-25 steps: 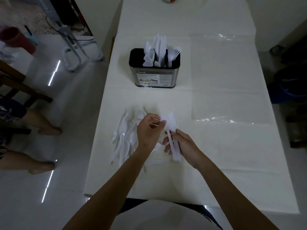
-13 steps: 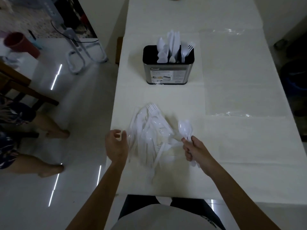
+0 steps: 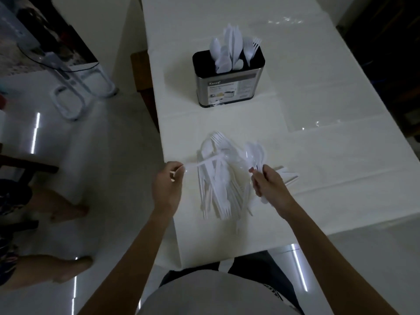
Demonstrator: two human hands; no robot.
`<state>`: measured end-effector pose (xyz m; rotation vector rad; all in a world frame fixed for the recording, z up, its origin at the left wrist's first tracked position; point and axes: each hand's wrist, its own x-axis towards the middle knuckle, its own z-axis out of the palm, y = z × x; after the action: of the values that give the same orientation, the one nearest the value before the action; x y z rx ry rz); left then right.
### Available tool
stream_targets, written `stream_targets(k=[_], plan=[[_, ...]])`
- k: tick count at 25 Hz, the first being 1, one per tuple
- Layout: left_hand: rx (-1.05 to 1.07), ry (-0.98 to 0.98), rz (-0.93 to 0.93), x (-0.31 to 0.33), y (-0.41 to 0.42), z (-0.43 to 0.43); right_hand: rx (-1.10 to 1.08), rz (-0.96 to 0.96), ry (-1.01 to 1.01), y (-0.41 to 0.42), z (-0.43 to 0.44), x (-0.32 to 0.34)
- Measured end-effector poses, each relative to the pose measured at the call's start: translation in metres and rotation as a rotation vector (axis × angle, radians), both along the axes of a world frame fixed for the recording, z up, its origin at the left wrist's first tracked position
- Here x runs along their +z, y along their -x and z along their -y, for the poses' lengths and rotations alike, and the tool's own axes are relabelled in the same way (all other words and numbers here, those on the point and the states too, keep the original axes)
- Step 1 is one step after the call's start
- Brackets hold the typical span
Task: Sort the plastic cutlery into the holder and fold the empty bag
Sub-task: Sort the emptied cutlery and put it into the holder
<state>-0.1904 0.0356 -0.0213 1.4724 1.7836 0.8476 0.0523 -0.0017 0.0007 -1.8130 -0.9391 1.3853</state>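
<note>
The left hand pinches the end of one white plastic piece (which kind, the blur hides), whose far end reaches across the pile of cutlery; the right hand curls its fingers round a small bundle of spoons, bowls pointing away from the person; the loose pile lies between the hands on the white-covered table, near its front edge; farther back stands the metal holder, its label reading "Kassa", the smaller print unreadable, more cutlery upright inside; the clear bag lies flat to the holder's right; bare feet rest on the floor at the left.
</note>
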Motion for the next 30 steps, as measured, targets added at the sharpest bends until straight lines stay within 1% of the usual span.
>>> stream_targets(k=[1, 3, 5, 6, 7, 8, 10, 11, 14, 15, 16, 19, 20, 21, 22, 23, 25, 28, 30], plan=[[-0.033, -0.064, 0.071, 0.011, 0.005, -0.007, 0.001, 0.053, -0.044, 0.000, -0.004, 0.004], [-0.193, -0.104, 0.105, 0.036, 0.006, -0.022, 0.037, 0.124, -0.115, -0.002, -0.013, 0.015], [-0.407, -0.043, 0.103, 0.060, -0.005, -0.034, 0.120, 0.155, -0.126, -0.001, -0.022, 0.026], [-0.477, 0.007, 0.118, 0.066, -0.014, -0.038, 0.168, 0.129, -0.103, 0.001, -0.025, 0.030], [-0.502, 0.063, 0.151, 0.070, -0.025, -0.039, 0.200, 0.045, -0.060, 0.004, -0.025, 0.034], [-0.484, 0.115, 0.193, 0.068, -0.036, -0.040, 0.203, -0.092, -0.009, 0.010, -0.024, 0.036], [-0.406, 0.196, 0.262, 0.062, -0.056, -0.041, 0.142, -0.377, 0.078, 0.019, -0.014, 0.037], [-0.371, 0.232, 0.288, 0.058, -0.065, -0.041, 0.112, -0.422, 0.102, 0.021, -0.008, 0.035], [-0.307, 0.248, 0.316, 0.042, -0.081, -0.037, 0.025, -0.383, 0.161, 0.013, 0.013, 0.022], [-0.299, 0.222, 0.261, 0.038, -0.084, -0.033, -0.008, -0.360, 0.170, 0.008, 0.019, 0.018], [-0.323, 0.191, 0.134, 0.032, -0.086, -0.029, -0.041, -0.338, 0.174, 0.002, 0.025, 0.014], [-0.549, 0.170, -0.525, 0.021, -0.091, -0.018, -0.092, -0.295, 0.166, -0.015, 0.039, 0.006], [-0.606, 0.171, -0.668, 0.019, -0.092, -0.016, -0.109, -0.285, 0.164, -0.019, 0.042, 0.005], [-0.630, 0.172, -0.740, 0.018, -0.096, -0.016, -0.128, -0.276, 0.164, -0.023, 0.044, 0.003], [-0.631, 0.177, -0.765, 0.018, -0.098, -0.016, -0.137, -0.272, 0.163, -0.026, 0.044, 0.002], [-0.619, 0.186, -0.754, 0.019, -0.101, -0.017, -0.137, -0.272, 0.161, -0.028, 0.044, 0.001], [-0.581, 0.225, -0.666, 0.020, -0.104, -0.019, -0.117, -0.277, 0.150, -0.029, 0.042, 0.000], [-0.478, 0.336, -0.361, 0.017, -0.102, -0.022, -0.099, -0.263, 0.137, -0.029, 0.034, -0.002], [-0.409, 0.423, -0.218, 0.014, -0.100, -0.023, -0.095, -0.250, 0.138, -0.027, 0.028, -0.003]])
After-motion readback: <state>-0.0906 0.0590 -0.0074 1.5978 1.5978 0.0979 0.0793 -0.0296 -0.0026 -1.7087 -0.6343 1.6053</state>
